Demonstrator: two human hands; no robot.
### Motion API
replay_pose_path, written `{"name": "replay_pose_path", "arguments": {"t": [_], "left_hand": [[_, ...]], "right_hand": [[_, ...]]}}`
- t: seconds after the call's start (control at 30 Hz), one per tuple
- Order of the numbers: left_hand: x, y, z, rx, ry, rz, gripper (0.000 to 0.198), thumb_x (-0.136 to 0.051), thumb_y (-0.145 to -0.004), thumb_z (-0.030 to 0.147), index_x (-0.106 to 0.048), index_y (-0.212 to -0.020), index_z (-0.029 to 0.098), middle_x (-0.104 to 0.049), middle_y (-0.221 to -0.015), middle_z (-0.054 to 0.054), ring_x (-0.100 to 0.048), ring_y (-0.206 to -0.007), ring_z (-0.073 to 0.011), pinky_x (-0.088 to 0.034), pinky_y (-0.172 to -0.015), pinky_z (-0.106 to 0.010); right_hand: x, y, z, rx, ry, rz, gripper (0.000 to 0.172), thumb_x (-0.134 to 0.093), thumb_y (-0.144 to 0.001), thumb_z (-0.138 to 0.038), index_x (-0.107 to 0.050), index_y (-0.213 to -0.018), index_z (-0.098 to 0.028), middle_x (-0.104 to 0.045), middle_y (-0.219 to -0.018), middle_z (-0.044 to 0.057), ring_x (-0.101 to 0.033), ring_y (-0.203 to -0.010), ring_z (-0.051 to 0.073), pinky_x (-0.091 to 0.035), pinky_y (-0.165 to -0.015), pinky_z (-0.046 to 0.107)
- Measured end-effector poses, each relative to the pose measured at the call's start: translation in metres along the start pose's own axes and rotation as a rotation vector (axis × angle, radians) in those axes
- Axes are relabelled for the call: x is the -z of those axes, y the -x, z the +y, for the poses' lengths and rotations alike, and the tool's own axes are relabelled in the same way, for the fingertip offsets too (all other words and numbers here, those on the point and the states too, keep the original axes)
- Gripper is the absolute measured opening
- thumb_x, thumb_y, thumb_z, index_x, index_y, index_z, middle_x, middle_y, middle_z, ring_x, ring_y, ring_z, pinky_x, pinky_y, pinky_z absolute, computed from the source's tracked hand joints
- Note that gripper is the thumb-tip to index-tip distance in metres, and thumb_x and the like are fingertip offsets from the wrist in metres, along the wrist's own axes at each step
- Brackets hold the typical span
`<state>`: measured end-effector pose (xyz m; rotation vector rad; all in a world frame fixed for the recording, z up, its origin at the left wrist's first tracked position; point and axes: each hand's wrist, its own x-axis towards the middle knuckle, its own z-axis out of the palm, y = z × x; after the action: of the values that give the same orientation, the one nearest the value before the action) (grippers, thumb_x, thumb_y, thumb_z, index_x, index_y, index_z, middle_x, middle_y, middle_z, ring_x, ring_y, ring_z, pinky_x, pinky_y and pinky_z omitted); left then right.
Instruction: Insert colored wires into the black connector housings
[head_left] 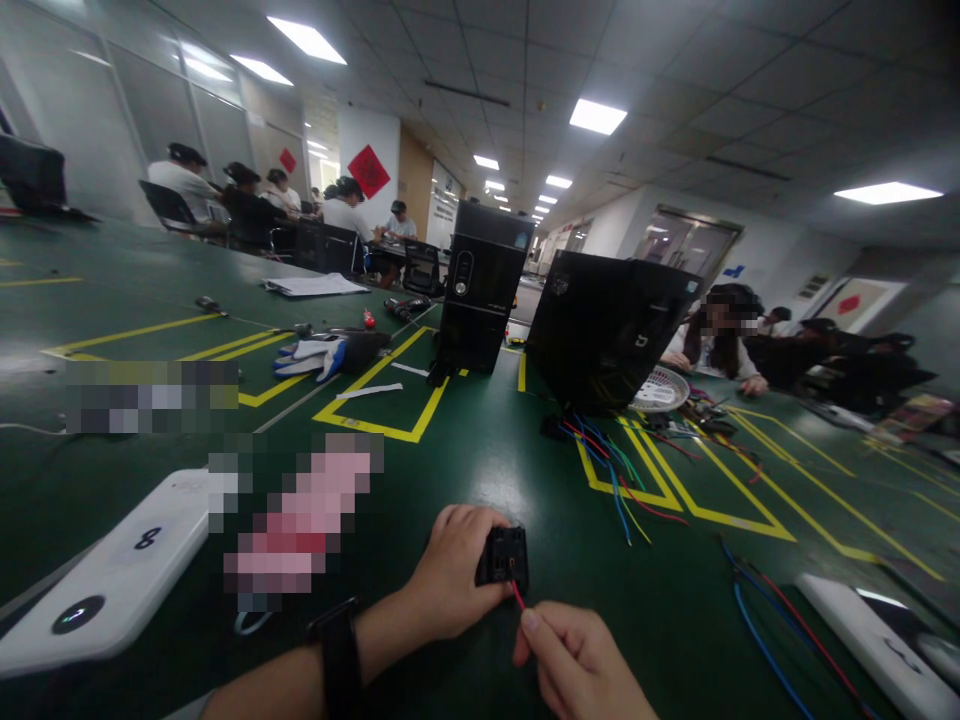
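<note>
My left hand (459, 570) is closed around a small black block (508, 553) that looks like an electrical part with several openings in its face. Between the thumb and finger of my right hand (574, 655) is a red wire (518, 596), whose far end reaches the block's lower edge. Whether that end sits inside an opening, I cannot tell. A dark band (339, 650) circles my left wrist. Both hands are just over the green table (420, 480).
Two black computer-like cases (480, 300) stand ahead. Coloured wires (619, 475) lie in front of the right one, and more wires (772, 620) lie at right. White devices (112, 570) rest at both sides. A glove (311, 357) lies at left. A person (724, 340) sits across.
</note>
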<state>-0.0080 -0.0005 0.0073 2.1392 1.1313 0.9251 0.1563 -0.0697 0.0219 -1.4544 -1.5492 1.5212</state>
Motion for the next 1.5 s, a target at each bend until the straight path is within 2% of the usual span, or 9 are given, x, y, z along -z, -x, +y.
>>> {"name": "replay_pose_path", "arguments": {"t": [0.13,0.3,0.4,0.67,0.73,0.9,1.03,1.27,1.5], "left_hand": [[0.001,0.0,0.0,-0.005,0.004,-0.003,0.041,-0.07,-0.062,0.019,-0.053,-0.099,0.025,-0.059,-0.1,-0.001,-0.051,-0.098,-0.0245,-0.033,-0.091,-0.04],[0.002,0.0,0.0,-0.011,0.009,-0.017,0.039,-0.069,-0.064,0.02,-0.053,-0.099,0.025,-0.058,-0.101,-0.002,-0.051,-0.097,-0.0248,-0.033,-0.091,-0.041],[0.001,0.0,0.0,-0.02,0.005,-0.007,0.037,-0.069,-0.066,0.022,-0.053,-0.099,0.025,-0.058,-0.101,-0.002,-0.051,-0.097,-0.0249,-0.033,-0.091,-0.041],[0.0,0.0,-0.001,-0.024,-0.015,-0.002,0.04,-0.071,-0.065,0.024,-0.053,-0.1,0.025,-0.059,-0.101,-0.001,-0.051,-0.098,-0.025,-0.033,-0.09,-0.04],[0.0,0.0,-0.002,-0.017,-0.019,-0.007,0.039,-0.07,-0.065,0.025,-0.053,-0.1,0.025,-0.059,-0.102,-0.002,-0.051,-0.098,-0.0255,-0.033,-0.09,-0.04],[0.002,0.0,-0.001,-0.012,-0.01,-0.015,0.042,-0.071,-0.062,0.022,-0.053,-0.1,0.025,-0.059,-0.101,-0.002,-0.051,-0.098,-0.0252,-0.033,-0.09,-0.04],[0.001,0.0,-0.001,-0.018,-0.002,-0.009,0.041,-0.072,-0.062,0.021,-0.054,-0.099,0.025,-0.059,-0.101,-0.001,-0.051,-0.097,-0.0248,-0.033,-0.091,-0.04],[0.001,0.002,-0.002,-0.02,0.001,-0.005,0.041,-0.072,-0.064,0.023,-0.053,-0.101,0.025,-0.058,-0.102,-0.001,-0.05,-0.098,-0.0242,-0.033,-0.09,-0.039],[0.0,0.001,-0.003,-0.029,-0.007,0.012,0.041,-0.072,-0.065,0.024,-0.052,-0.101,0.024,-0.058,-0.102,-0.002,-0.05,-0.097,-0.0247,-0.034,-0.088,-0.039]], "right_hand": [[0.0,-0.001,0.002,0.037,0.1,0.018,0.062,-0.036,-0.078,-0.073,-0.055,-0.069,-0.016,-0.029,-0.036,-0.01,-0.025,-0.033,0.006,-0.018,-0.036,0.019],[0.008,-0.002,0.0,0.116,0.513,0.023,0.052,-0.038,-0.089,-0.049,-0.067,-0.065,-0.014,-0.039,-0.048,-0.004,-0.035,-0.045,0.008,-0.024,-0.045,0.02],[0.012,-0.001,-0.002,0.084,0.614,0.024,0.046,-0.039,-0.089,-0.041,-0.069,-0.064,-0.015,-0.04,-0.048,-0.004,-0.036,-0.046,0.009,-0.024,-0.046,0.021],[0.006,0.002,0.0,0.023,0.151,0.021,0.058,-0.034,-0.084,-0.067,-0.059,-0.07,-0.016,-0.029,-0.039,-0.009,-0.026,-0.036,0.007,-0.02,-0.039,0.019],[0.004,0.001,0.002,0.026,0.117,0.029,0.059,-0.035,-0.082,-0.07,-0.057,-0.07,-0.016,-0.029,-0.039,-0.01,-0.025,-0.035,0.007,-0.019,-0.038,0.019],[0.008,0.0,0.002,0.112,0.386,0.038,0.052,-0.037,-0.087,-0.056,-0.059,-0.062,-0.016,-0.038,-0.046,-0.005,-0.036,-0.044,0.008,-0.025,-0.045,0.02],[0.013,0.001,-0.002,0.095,0.646,0.059,0.047,-0.037,-0.09,-0.04,-0.065,-0.061,-0.015,-0.05,-0.054,-0.001,-0.045,-0.051,0.01,-0.028,-0.051,0.021],[0.022,0.004,-0.007,0.069,0.646,0.169,0.045,-0.037,-0.089,-0.039,-0.063,-0.061,-0.015,-0.047,-0.051,-0.002,-0.044,-0.05,0.011,-0.028,-0.049,0.021],[0.025,0.003,-0.009,0.089,0.607,0.15,0.044,-0.038,-0.09,-0.038,-0.062,-0.061,-0.014,-0.043,-0.051,-0.003,-0.041,-0.049,0.01,-0.026,-0.048,0.021]]}}
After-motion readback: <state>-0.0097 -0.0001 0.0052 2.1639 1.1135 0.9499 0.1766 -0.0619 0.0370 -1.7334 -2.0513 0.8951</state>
